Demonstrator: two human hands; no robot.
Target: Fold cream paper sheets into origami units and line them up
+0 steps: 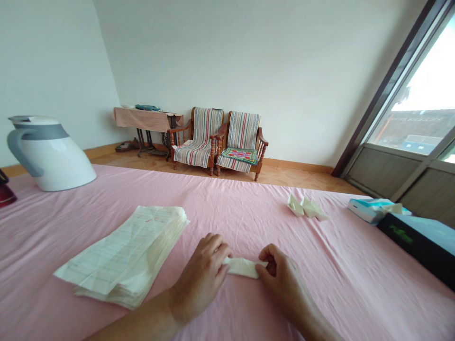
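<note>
A small folded strip of pale paper (243,267) lies low over the pink cloth, stretched between my two hands. Its left end is pinched by my left hand (204,267), fingers curled over the edge. My right hand (282,279) grips the opposite end between thumb and bent fingers. To the left rests a thick stack of creased printed sheets (124,251), its corners uneven. Beyond my right hand sit several small folded paper shapes (306,207) with pointed ends, close together.
A white and grey jug (66,158) stands at the back left, near a dark red object (6,192). At the right are a tissue box (369,210) and a black box (415,244). Two wooden chairs (227,142) and a cloth-covered sewing table (144,118) stand by the wall.
</note>
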